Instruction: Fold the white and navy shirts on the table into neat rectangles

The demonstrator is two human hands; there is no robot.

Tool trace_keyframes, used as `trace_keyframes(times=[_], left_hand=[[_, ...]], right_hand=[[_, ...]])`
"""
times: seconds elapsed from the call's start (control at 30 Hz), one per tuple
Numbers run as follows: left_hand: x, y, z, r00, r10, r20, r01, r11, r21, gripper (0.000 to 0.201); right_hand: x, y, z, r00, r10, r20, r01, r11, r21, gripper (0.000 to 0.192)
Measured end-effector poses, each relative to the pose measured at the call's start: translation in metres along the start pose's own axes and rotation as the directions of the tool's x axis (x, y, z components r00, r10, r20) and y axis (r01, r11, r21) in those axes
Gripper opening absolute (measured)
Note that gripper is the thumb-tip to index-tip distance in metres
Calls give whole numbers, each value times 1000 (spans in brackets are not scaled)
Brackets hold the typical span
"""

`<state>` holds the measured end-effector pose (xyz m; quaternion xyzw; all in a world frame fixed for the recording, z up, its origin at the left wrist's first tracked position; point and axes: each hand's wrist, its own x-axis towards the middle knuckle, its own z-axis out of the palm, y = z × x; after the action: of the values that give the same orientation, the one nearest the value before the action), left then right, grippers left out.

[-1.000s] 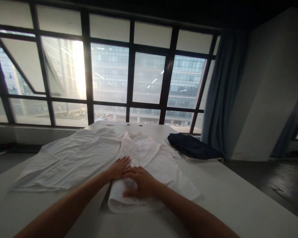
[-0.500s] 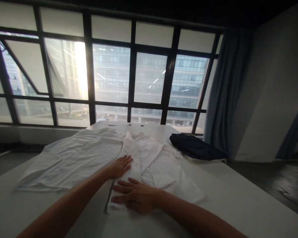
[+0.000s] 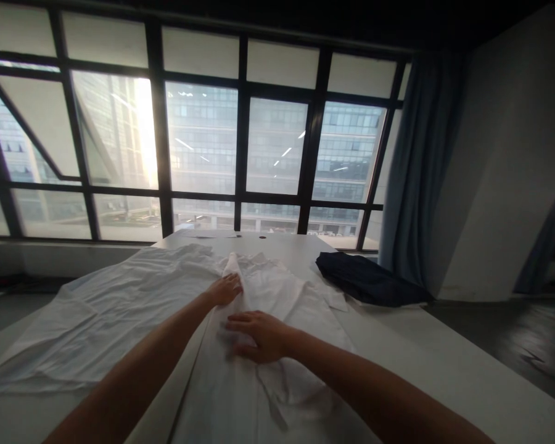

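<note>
I see both palms flat on the white shirt (image 3: 277,345) mid-table (image 3: 444,370), left hand (image 3: 224,288) farther, fingers together, right hand (image 3: 254,335) nearer, fingers slightly spread (dark garment (image 3: 367,280) far right, white cloth (image 3: 102,308) left).

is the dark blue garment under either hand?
No. The dark blue garment lies apart at the table's right, while the left hand and right hand press flat on the white garment.

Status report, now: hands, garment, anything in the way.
Left hand and right hand flat, open, on the white garment. Garment spread on the table. Second white garment beside it, dark cloth apart.
</note>
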<state>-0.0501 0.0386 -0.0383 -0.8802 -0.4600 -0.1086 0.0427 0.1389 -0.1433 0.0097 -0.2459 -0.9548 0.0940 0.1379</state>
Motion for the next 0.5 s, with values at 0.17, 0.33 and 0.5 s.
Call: trace_keyframes(times=[0.17,0.33,0.5], left_hand=[[52,-25,24,996,-35,86,34,999,11,54],[93,-50,42,987,-91,135,90,996,14,62],[129,-81,52,975,-143,171,143,990,11,60]], right_hand=[[-10,24,14,998,-25,65,25,1000,5,65],[-16,21,15,998,-3,57,0,999,53,68],[-17,26,13,999,-2,42,-1,997,83,72]])
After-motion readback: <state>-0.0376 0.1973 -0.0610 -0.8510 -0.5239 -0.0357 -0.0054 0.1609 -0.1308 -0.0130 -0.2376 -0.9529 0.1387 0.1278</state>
